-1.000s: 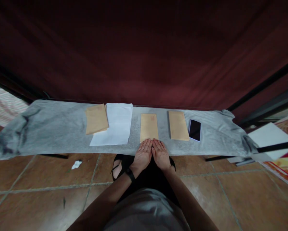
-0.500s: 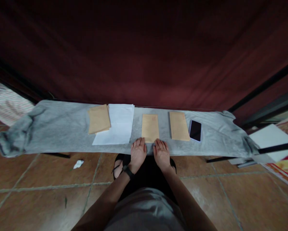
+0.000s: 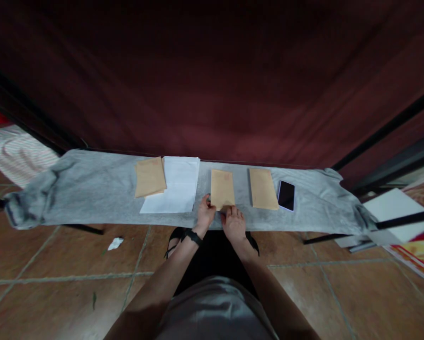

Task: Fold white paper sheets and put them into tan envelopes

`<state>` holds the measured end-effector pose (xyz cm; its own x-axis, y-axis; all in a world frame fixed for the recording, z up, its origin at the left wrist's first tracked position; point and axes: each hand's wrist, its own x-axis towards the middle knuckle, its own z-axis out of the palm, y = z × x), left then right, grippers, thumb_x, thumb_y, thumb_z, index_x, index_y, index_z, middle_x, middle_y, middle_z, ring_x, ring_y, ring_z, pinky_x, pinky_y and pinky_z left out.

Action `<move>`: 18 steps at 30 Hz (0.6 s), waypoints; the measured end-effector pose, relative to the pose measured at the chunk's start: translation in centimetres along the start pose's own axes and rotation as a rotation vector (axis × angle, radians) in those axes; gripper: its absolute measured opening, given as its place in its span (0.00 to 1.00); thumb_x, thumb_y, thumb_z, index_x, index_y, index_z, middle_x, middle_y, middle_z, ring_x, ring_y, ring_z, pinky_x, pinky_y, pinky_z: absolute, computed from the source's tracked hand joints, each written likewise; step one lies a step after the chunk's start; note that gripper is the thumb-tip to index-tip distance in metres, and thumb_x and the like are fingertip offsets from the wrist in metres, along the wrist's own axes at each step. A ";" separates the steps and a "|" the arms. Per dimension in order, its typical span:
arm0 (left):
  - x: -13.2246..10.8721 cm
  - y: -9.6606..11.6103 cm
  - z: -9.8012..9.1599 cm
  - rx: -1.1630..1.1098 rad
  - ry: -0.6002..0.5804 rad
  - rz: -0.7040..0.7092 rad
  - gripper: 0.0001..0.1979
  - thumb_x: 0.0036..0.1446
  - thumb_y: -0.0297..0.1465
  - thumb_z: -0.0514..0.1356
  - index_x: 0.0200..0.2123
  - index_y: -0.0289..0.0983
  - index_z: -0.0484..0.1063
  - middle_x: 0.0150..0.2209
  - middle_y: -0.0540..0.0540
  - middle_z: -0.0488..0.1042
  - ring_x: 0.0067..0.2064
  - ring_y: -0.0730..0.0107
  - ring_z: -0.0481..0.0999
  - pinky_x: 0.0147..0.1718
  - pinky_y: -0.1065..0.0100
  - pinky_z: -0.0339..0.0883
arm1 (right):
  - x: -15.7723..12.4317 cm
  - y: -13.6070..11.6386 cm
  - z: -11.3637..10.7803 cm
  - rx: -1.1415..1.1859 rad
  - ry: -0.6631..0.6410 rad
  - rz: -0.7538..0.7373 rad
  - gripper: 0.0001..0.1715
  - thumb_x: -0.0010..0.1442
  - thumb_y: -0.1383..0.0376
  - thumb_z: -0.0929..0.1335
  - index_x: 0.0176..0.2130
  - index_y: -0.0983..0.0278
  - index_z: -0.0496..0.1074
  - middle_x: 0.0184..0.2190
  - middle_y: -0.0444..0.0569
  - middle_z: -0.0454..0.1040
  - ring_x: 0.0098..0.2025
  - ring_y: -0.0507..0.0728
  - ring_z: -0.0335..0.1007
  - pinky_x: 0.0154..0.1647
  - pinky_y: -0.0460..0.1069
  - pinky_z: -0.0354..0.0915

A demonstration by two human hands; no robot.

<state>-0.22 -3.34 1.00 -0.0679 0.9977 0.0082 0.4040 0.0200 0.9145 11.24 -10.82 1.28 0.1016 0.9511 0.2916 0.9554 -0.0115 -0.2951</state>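
A brown paper envelope with a small reddish mark near its top right lies in front of me on a grey cloth. My left hand is closed on its lower left corner, thumb at the bottom edge and fingers along the side. At the lower right edge, my right hand has its fingers curled on the paper, with the thumb below; part of its grip is hidden. To the left, a stack of brown envelopes overlaps white paper sheets. More brown envelopes lie to the right.
A phone with a dark screen lies right of the envelopes. The grey cloth covers a narrow bench. Behind it hangs a dark red curtain. On the tiled floor is a crumpled white scrap.
Both hands were lying flat by the envelope's bottom edge. The left has moved to the lower left corner and closed; the right has shifted slightly inward and curled its fingers.
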 end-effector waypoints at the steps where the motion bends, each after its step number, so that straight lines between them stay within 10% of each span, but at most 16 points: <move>1: -0.2 0.5 0.1 -0.019 -0.015 0.004 0.31 0.50 0.18 0.55 0.59 0.34 0.65 0.31 0.50 0.75 0.33 0.68 0.77 0.37 0.64 0.74 | 0.1 0.1 -0.2 0.023 -0.003 0.012 0.22 0.68 0.61 0.63 0.56 0.69 0.71 0.50 0.69 0.74 0.48 0.70 0.72 0.49 0.62 0.66; 10: -2.6 6.7 0.2 0.036 -0.172 0.471 0.23 0.66 0.31 0.56 0.63 0.40 0.64 0.56 0.39 0.73 0.56 0.60 0.73 0.55 0.57 0.71 | 2.9 1.5 0.3 1.080 0.012 0.469 0.16 0.64 0.55 0.63 0.37 0.63 0.75 0.33 0.53 0.79 0.38 0.60 0.76 0.40 0.52 0.71; 18: -3.1 1.3 0.5 0.549 -0.368 0.642 0.25 0.63 0.20 0.50 0.63 0.36 0.65 0.66 0.37 0.64 0.69 0.60 0.60 0.65 0.54 0.61 | 2.6 0.7 2.2 1.373 -0.116 0.636 0.17 0.65 0.56 0.61 0.34 0.63 0.73 0.30 0.52 0.80 0.34 0.59 0.79 0.35 0.52 0.74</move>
<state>0.96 -6.36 1.92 0.5755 0.7838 0.2332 0.6460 -0.6106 0.4580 11.60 -7.72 -0.18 0.3011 0.9178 -0.2589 -0.2352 -0.1916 -0.9529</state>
